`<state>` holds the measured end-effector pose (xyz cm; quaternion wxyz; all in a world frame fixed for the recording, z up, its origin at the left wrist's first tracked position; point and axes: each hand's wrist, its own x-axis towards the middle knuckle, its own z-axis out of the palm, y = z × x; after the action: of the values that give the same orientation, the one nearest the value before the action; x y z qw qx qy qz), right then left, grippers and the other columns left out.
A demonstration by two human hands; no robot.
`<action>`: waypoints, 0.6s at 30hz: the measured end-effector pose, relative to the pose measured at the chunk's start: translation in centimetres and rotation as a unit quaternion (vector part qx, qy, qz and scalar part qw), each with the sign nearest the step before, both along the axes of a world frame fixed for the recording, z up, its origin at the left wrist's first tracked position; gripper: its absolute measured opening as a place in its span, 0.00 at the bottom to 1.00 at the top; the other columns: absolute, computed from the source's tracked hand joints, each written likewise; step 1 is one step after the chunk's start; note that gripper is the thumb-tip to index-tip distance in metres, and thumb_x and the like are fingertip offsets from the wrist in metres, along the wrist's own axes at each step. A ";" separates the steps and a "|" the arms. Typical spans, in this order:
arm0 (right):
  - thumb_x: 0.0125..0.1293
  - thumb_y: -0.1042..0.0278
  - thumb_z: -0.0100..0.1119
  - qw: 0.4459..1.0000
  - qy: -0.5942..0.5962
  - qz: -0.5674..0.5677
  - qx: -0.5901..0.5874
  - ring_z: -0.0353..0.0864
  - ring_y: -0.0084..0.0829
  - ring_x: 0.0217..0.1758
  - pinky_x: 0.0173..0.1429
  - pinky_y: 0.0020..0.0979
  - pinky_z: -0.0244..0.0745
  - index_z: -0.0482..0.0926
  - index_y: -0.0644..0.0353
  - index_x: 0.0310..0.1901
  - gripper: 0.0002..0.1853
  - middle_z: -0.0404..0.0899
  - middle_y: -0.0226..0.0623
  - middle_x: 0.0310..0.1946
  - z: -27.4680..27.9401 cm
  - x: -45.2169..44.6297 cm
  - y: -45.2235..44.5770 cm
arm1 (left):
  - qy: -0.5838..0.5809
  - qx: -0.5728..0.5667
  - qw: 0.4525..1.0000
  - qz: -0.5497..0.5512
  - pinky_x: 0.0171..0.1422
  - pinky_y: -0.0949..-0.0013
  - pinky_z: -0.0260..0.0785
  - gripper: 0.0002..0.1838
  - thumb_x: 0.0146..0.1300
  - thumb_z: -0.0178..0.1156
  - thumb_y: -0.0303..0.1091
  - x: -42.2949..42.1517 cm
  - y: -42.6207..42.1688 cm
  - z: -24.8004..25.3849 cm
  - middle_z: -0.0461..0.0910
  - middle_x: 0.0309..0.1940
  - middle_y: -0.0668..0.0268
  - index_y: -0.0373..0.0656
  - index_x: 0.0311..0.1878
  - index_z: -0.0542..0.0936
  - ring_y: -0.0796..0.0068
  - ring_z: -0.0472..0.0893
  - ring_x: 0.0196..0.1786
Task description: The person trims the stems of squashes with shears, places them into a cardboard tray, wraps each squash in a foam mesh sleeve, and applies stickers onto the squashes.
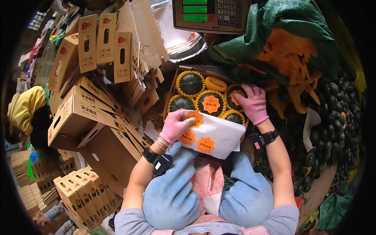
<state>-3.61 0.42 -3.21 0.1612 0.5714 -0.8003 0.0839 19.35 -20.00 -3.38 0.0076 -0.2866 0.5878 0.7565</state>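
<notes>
Pink gloves cover both hands. My left hand (175,127) is closed on a white sticker sheet (223,133), thumb on top; several orange scalloped stickers (205,144) with dark print show on it. My right hand (252,102) rests with thumb and fingers apart on a dark green squash (234,102), touching the orange label on it. That squash sits in an open cardboard box (178,72) with several others in yellow foam nets. The middle squash (210,102) wears an orange label; the upper-left squash (190,84) shows none. The sheet hides the box's near side.
A scale (211,15) with green displays stands beyond the box. Printed cartons (94,105) and flat cardboard (143,43) are stacked at left. A green sack (290,19) with orange netting lies upper right, above a large squash pile (333,117). A person in yellow (25,109) is far left.
</notes>
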 end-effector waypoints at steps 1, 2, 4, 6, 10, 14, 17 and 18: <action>0.47 0.59 0.67 0.997 0.002 -0.053 0.049 0.70 0.39 0.54 0.56 0.43 0.63 0.82 0.44 0.40 0.16 0.73 0.36 0.52 -0.1 0.0 0.3 | 0.004 -0.016 1.000 0.000 0.41 0.78 0.72 0.11 0.59 0.63 0.27 0.2 0.1 -0.4 0.81 0.33 0.70 0.35 0.44 0.80 0.86 0.76 0.34; 0.46 0.58 0.66 0.989 0.004 -0.106 0.101 0.70 0.38 0.55 0.57 0.43 0.62 0.82 0.45 0.39 0.15 0.73 0.36 0.51 1.7 0.4 0.4 | 0.002 -0.035 0.999 -0.012 0.41 0.79 0.71 0.11 0.60 0.62 0.27 0.2 0.3 0.1 0.80 0.33 0.70 0.35 0.45 0.79 0.86 0.76 0.34; 0.49 0.52 0.66 0.950 -0.052 -0.211 0.226 0.70 0.35 0.55 0.58 0.41 0.61 0.82 0.50 0.42 0.19 0.78 0.33 0.46 6.5 2.4 -1.5 | -0.002 -0.073 0.997 -0.039 0.41 0.80 0.69 0.10 0.62 0.60 0.27 -0.2 0.3 1.4 0.80 0.34 0.71 0.35 0.46 0.79 0.87 0.75 0.34; 0.54 0.41 0.61 0.950 -0.295 -0.097 0.029 0.77 0.37 0.47 0.51 0.41 0.68 0.79 0.50 0.47 0.25 0.78 0.37 0.39 6.1 4.9 -2.5 | 0.015 -0.092 0.994 -0.057 0.41 0.80 0.69 0.11 0.63 0.60 0.30 -0.1 0.3 1.3 0.80 0.33 0.72 0.36 0.46 0.79 0.88 0.74 0.34; 0.54 0.59 0.63 0.916 -0.400 0.000 -0.024 0.78 0.37 0.44 0.49 0.38 0.68 0.81 0.51 0.39 0.12 0.79 0.33 0.40 3.8 10.1 -5.0 | 0.068 -0.008 0.996 -0.057 0.43 0.79 0.69 0.14 0.68 0.55 0.38 0.0 0.2 0.3 0.80 0.33 0.72 0.36 0.46 0.79 0.88 0.74 0.36; 0.51 0.70 0.62 0.958 -0.166 0.185 -0.144 0.77 0.34 0.45 0.55 0.37 0.65 0.81 0.52 0.38 0.10 0.78 0.30 0.37 5.0 10.2 -5.9 | 0.033 0.142 0.989 -0.035 0.48 0.75 0.71 0.20 0.71 0.49 0.45 1.0 -0.8 1.0 0.81 0.40 0.67 0.36 0.49 0.78 0.81 0.79 0.41; 0.54 0.81 0.63 0.643 -0.725 0.206 -0.133 0.78 0.23 0.38 0.44 0.24 0.73 0.80 0.60 0.35 0.08 0.79 0.30 0.35 4.8 8.0 -6.8 | -0.023 0.338 0.940 0.045 0.44 0.73 0.73 0.16 0.68 0.53 0.37 2.4 -2.8 0.9 0.82 0.40 0.63 0.31 0.46 0.79 0.78 0.80 0.38; 0.55 0.81 0.63 0.605 -0.771 0.112 -0.164 0.76 0.19 0.35 0.42 0.23 0.74 0.76 0.63 0.42 0.12 0.77 0.30 0.34 4.7 7.1 -8.4 | -0.017 0.254 0.966 0.043 0.41 0.73 0.72 0.12 0.67 0.53 0.34 2.6 -2.8 1.7 0.81 0.36 0.66 0.34 0.43 0.80 0.79 0.79 0.35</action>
<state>3.49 -7.97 1.50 -0.4351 0.3448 -0.5306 0.6406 21.99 -22.81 -1.64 0.0578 -0.3130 0.3630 0.8758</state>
